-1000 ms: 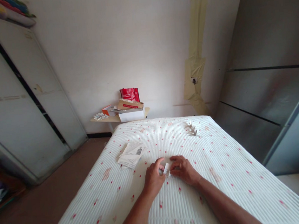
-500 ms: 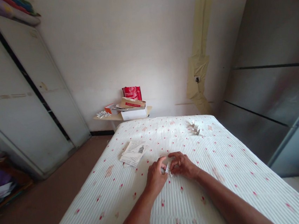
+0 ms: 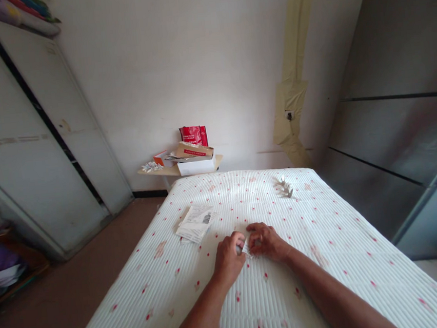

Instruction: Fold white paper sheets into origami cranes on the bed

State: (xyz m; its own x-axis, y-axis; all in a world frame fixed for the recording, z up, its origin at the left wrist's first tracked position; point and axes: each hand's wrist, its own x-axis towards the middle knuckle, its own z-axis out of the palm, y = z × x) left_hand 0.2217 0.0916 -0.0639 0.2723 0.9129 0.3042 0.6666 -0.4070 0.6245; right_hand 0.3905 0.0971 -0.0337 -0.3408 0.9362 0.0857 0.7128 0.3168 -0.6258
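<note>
Between my hands is a small folded piece of printed paper (image 3: 246, 247), partly hidden by the fingers. My left hand (image 3: 230, 251) pinches its left side, thumb and fingers curled together. On the other side my right hand (image 3: 265, 241) has its fingertips closed on the paper. Both hands rest low over the white quilted bedcover (image 3: 263, 304). Beyond my left hand lies a stack of printed paper sheets (image 3: 196, 224). Farther off to the right sit several small folded paper pieces (image 3: 284, 187).
Past the bed's far edge, a small table (image 3: 170, 172) carries a white box (image 3: 196, 166), an orange box (image 3: 161, 159), a red bag (image 3: 194, 135) and a heap of white folded pieces (image 3: 152, 167). A wardrobe (image 3: 26, 136) stands left; a grey panelled surface (image 3: 387, 116) rises at right.
My left index finger has curled in slightly toward the paper. Both hands keep the folded paper in nearly the same place, and the view has shifted a little.
</note>
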